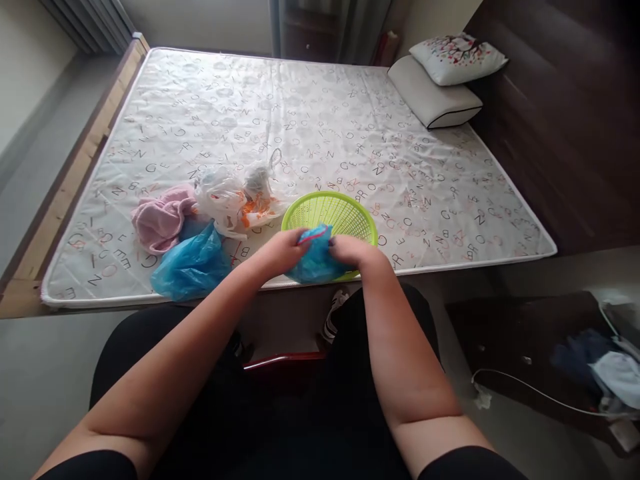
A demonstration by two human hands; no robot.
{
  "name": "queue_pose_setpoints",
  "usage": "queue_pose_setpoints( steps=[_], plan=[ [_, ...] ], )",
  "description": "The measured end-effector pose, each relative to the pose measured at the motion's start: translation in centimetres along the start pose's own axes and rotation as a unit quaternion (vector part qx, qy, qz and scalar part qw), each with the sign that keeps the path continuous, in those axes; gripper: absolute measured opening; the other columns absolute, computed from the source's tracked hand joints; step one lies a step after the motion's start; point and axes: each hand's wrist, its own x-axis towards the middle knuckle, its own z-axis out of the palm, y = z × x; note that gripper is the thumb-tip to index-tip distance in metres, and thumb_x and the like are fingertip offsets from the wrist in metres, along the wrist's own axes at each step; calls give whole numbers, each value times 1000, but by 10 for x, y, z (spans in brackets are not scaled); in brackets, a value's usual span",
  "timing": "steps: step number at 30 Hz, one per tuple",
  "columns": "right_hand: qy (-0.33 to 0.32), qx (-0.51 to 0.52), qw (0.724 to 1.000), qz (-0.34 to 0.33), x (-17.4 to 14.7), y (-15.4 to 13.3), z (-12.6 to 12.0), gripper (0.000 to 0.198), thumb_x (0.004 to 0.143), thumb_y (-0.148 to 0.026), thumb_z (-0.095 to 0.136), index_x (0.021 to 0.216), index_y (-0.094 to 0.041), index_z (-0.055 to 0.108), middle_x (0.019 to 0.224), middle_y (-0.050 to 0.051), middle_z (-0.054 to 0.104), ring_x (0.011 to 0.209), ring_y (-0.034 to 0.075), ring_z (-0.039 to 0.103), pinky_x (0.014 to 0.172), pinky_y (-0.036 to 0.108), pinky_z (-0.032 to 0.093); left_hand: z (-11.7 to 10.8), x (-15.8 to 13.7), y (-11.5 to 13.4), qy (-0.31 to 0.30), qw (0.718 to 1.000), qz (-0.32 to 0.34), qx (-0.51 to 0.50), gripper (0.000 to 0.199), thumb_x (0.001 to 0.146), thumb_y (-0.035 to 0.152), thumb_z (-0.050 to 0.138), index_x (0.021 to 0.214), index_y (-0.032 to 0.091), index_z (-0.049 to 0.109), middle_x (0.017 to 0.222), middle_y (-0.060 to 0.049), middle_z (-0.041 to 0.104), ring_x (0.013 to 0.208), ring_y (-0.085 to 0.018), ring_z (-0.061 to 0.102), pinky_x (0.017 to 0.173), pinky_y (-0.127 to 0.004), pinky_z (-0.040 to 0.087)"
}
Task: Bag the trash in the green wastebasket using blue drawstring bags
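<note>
A blue plastic bag (pixel 316 261) with a red strip along its top is gripped between both hands, over the near side of a green plastic basket (pixel 327 199). My left hand (pixel 290 248) is closed on the bag's left edge. On the other side, my right hand (pixel 351 249) pinches the bag's right edge. The bag hides part of the basket's near rim, and what it may contain cannot be made out. Another blue plastic bag (pixel 193 267) lies crumpled at the mattress edge, left of my left forearm.
White plastic bags with orange print (pixel 225 193) and a pink cloth (pixel 164 219) lie left of the basket on the mattress (pixel 320 127). A patterned pillow (pixel 457 59) rests on a beige cushion (pixel 433 97) at the far right. A dark table (pixel 500 340) stands at lower right.
</note>
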Motion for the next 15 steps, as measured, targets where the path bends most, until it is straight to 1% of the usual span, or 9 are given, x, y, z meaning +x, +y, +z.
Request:
queue_pose_setpoints(
  steps=[1, 3, 4, 6, 9, 10, 12, 14, 15],
  plan=[
    [22, -18, 1000, -2, 2, 0, -4, 14, 87, -21, 68, 74, -22, 71, 84, 9, 77, 78, 24, 66, 89, 44, 54, -3, 2, -1, 52, 998, -7, 17, 29, 92, 34, 64, 117, 24, 77, 107, -10, 79, 101, -30, 72, 97, -44, 55],
    [125, -24, 992, -8, 2, 1, -16, 9, 89, -23, 66, 84, -22, 72, 90, 10, 77, 81, 24, 66, 88, 41, 53, -13, 6, -5, 141, 990, -22, 14, 37, 90, 30, 66, 126, 24, 74, 115, -10, 78, 108, -29, 71, 101, -42, 54],
    [186, -17, 982, -9, 2, 4, -23, 7, 89, -25, 66, 90, -23, 73, 94, 10, 77, 84, 24, 66, 88, 39, 52, -19, 8, -8, 162, 986, -37, -2, 39, 88, 30, 68, 126, 23, 73, 115, -9, 77, 108, -29, 70, 101, -40, 53],
    [302, 19, 953, 1, -1, 15, -38, 15, 88, -30, 67, 99, -22, 73, 98, 10, 77, 86, 24, 67, 86, 38, 52, -31, 9, -16, 188, 978, -74, -55, 38, 83, 31, 73, 120, 20, 74, 109, -7, 77, 102, -27, 70, 97, -38, 54],
    [424, 82, 902, 16, -3, 38, -54, 16, 86, -32, 66, 95, -20, 70, 92, 7, 74, 82, 22, 65, 83, 36, 52, -45, 11, -31, 224, 950, -124, -176, 36, 76, 27, 79, 110, 17, 74, 95, -5, 75, 85, -21, 67, 82, -31, 54],
    [449, 103, 887, 21, -3, 46, -58, 13, 86, -31, 66, 92, -20, 69, 87, 5, 72, 80, 21, 64, 82, 35, 52, -47, 11, -35, 234, 934, -139, -230, 33, 75, 24, 80, 106, 16, 74, 90, -4, 73, 79, -19, 65, 76, -29, 53],
    [480, 162, 861, 39, -2, 61, -62, 10, 84, -30, 66, 87, -21, 65, 78, 0, 66, 72, 17, 60, 77, 33, 52, -47, 12, -40, 242, 888, -168, -352, 30, 73, 18, 81, 102, 15, 72, 84, -3, 70, 69, -15, 61, 67, -26, 51],
    [486, 257, 833, 59, -2, 71, -64, 9, 84, -29, 67, 85, -22, 62, 73, -3, 60, 66, 15, 57, 70, 30, 52, -44, 12, -39, 230, 828, -183, -478, 25, 75, 14, 78, 99, 14, 71, 84, -4, 71, 66, -13, 61, 65, -24, 52],
    [475, 314, 820, 65, -3, 74, -65, 9, 84, -29, 67, 86, -23, 61, 73, -4, 60, 65, 15, 57, 68, 29, 53, -41, 11, -37, 217, 798, -182, -531, 22, 76, 13, 76, 98, 13, 70, 85, -4, 71, 67, -12, 63, 66, -23, 53]
  ],
)
